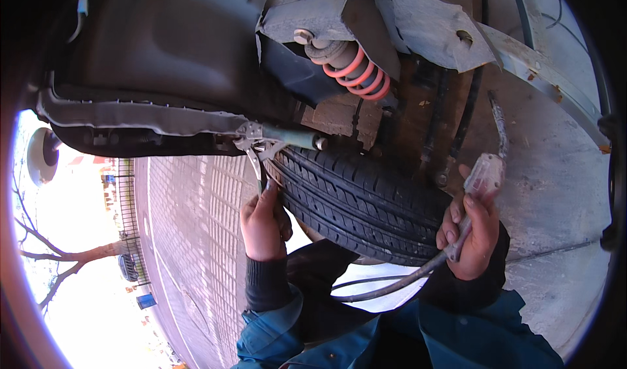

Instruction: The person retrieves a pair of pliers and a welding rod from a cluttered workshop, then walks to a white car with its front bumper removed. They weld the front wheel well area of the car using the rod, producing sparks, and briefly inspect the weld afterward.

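Note:
My left hand [262,224] is closed, thumb and fingers pinched at the lower lever of a pair of locking pliers [251,132]. The pliers' jaws sit at the end of a dark fender edge [150,117], and their other handle, greenish, points to the right. In my right hand [475,230] is a welding torch [484,175], its body pale and dirty. The torch's bent neck points up and away from me, and its cable [392,289] runs down across my lap. Between my hands stands a black tyre [366,202].
Above the tyre are a red coil spring [358,74] and a grey metal bracket [320,17] with a bolt. A torn metal sheet [447,26] and a rusty-spotted rail [555,85] stretch to the upper right. Paving [202,238], a fence and a tree lie at left.

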Demonstrator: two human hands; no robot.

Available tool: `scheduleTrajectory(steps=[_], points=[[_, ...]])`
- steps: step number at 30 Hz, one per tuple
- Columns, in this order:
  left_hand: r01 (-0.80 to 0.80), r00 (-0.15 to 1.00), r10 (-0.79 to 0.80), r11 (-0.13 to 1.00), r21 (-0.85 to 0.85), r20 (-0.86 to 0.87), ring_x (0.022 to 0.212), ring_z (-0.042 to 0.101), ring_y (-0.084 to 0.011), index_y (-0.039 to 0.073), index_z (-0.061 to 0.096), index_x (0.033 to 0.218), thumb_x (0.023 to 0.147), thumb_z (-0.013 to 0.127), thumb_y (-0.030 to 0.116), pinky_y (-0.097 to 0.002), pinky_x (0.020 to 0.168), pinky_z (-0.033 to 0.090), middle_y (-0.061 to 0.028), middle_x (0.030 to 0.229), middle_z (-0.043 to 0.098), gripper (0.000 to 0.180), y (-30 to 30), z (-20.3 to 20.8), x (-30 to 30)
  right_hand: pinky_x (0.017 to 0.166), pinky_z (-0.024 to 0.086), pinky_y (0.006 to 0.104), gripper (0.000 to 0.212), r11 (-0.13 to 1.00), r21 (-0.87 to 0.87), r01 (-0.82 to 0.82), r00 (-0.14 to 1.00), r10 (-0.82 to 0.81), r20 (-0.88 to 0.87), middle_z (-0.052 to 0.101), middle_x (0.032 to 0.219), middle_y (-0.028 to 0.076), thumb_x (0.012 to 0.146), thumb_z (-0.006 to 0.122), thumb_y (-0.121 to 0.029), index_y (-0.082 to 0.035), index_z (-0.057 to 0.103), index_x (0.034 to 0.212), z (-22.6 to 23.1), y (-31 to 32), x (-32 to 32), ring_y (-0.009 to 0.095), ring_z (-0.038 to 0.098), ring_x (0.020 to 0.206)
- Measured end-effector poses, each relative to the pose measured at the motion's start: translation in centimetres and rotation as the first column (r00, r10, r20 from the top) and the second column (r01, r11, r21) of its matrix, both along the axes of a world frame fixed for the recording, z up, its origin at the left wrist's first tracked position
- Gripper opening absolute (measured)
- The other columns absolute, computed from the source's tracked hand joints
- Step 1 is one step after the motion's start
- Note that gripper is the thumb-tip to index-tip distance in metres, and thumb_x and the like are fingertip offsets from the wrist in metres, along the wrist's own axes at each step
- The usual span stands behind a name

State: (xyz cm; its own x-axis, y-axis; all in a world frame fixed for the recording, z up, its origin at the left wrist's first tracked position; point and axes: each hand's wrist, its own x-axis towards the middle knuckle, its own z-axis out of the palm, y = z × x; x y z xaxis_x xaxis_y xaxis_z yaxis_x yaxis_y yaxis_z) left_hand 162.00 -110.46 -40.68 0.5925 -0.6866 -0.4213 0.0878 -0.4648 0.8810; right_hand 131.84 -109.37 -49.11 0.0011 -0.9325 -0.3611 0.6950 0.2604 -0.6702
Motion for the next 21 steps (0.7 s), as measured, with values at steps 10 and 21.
scheduleTrajectory(steps=[10, 21], points=[[0.001, 1.000, 0.000, 0.995, 0.101, -0.013, 0.036, 0.028, -0.0082, 0.018, 0.046, 0.069, 0.108, 0.057, 0.025, -0.0266, 0.034, 0.020, 0.0062, 0.052, 0.036, 0.041, -0.8, 0.6, 0.6, 0.040, 0.055, 0.0329, 0.066, 0.997, -0.014, 0.070, 0.996, -0.069, 0.055, 0.051, 0.076, 0.005, 0.107, 0.049, -0.023, 0.007, 0.025, 0.161, -1.1, 0.5, 0.1, 0.013, 0.053, 0.048], [0.064, 0.993, -0.082, 0.980, 0.188, 0.090, 0.039, 0.033, -0.0106, 0.013, 0.048, 0.069, 0.107, 0.058, 0.029, -0.0269, 0.037, 0.025, 0.0028, 0.053, 0.038, 0.043, -2.3, 1.0, 3.2, 0.051, 0.050, 0.0263, 0.053, 0.928, 0.331, 0.171, 0.983, -0.138, -0.121, 0.051, 0.077, 0.001, 0.105, 0.056, -0.039, 0.001, 0.056, 0.140, -4.8, -1.2, -3.6, 0.010, 0.053, 0.059]])
